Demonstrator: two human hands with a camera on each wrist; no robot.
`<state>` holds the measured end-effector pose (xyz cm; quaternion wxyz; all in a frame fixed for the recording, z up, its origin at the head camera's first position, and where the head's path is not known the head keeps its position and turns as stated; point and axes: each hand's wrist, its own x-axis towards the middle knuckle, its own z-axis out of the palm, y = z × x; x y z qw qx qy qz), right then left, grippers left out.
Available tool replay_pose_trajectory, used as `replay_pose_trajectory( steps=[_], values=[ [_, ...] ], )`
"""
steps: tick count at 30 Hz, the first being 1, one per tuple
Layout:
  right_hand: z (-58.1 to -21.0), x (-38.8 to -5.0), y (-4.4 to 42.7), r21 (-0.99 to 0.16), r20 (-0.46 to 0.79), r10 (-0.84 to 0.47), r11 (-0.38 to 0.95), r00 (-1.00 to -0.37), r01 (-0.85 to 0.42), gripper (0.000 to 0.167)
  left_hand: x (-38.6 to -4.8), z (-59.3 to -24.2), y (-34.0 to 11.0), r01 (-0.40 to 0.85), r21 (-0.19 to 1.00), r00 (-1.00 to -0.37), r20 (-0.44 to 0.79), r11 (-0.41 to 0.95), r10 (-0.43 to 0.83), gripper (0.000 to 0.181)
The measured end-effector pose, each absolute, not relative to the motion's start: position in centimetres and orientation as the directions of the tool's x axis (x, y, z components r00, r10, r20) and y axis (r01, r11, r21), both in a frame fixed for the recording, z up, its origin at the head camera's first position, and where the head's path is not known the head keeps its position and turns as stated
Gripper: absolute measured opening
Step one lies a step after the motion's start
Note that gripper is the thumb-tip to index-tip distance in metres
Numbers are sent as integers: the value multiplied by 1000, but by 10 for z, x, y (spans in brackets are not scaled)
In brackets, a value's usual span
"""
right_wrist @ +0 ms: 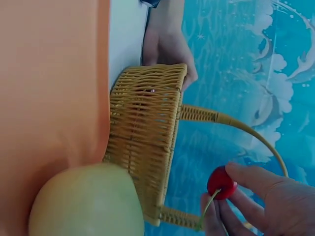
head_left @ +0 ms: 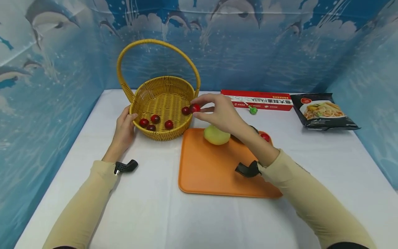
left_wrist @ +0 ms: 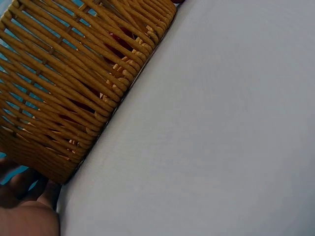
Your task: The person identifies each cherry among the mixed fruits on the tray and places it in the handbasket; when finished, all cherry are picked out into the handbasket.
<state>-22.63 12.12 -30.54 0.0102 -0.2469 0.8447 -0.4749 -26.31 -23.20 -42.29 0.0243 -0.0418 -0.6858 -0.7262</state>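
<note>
A yellow woven basket (head_left: 164,136) with a tall arched handle stands on the table, several dark red cherries (head_left: 155,119) lying in its bottom. At its left side my left hand (head_left: 124,128) grips the rim, thumb over the edge and fingers against the outer wall. Over the basket's right rim, my right hand (head_left: 222,112) pinches a red cherry (right_wrist: 221,183) between thumb and fingertips, its green stem hanging down in the right wrist view. Right beside it in the head view is a darker cherry (head_left: 185,110); whether it is held too, I cannot tell.
An orange tray (head_left: 205,169) lies right of the basket, bearing a pale yellow-green fruit (head_left: 216,135), a dark item partly behind my right forearm, and a red item (head_left: 265,137). Behind are a red pasta box (head_left: 258,100), a small green item (head_left: 253,110) and a black food packet (head_left: 323,112).
</note>
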Motion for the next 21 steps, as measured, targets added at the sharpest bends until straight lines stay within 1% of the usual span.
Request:
replay_pose_trajectory(
  steps=[7, 10, 14, 18, 21],
  values=[
    [-304, -249, 91, -792, 228, -403, 453, -886, -410, 36, -265, -421, -234, 90, 993, -996, 91, -76, 9, 58],
    [-304, -253, 85, -781, 215, -399, 477, -891, -403, 42, -266, -422, -234, 93, 992, -996, 94, -85, 8, 58],
    [-308, -248, 89, -768, 213, -409, 492, -887, -411, 49, -265, -424, -232, 89, 992, -996, 90, -84, 10, 58],
    [-311, -235, 106, -770, 232, -422, 471, -876, -431, 41, -264, -424, -232, 84, 994, -996, 85, -74, 10, 58],
    [-309, -225, 124, -767, 248, -404, 474, -880, -434, 35, -265, -424, -232, 85, 994, -996, 87, -71, 13, 58]
  ],
)
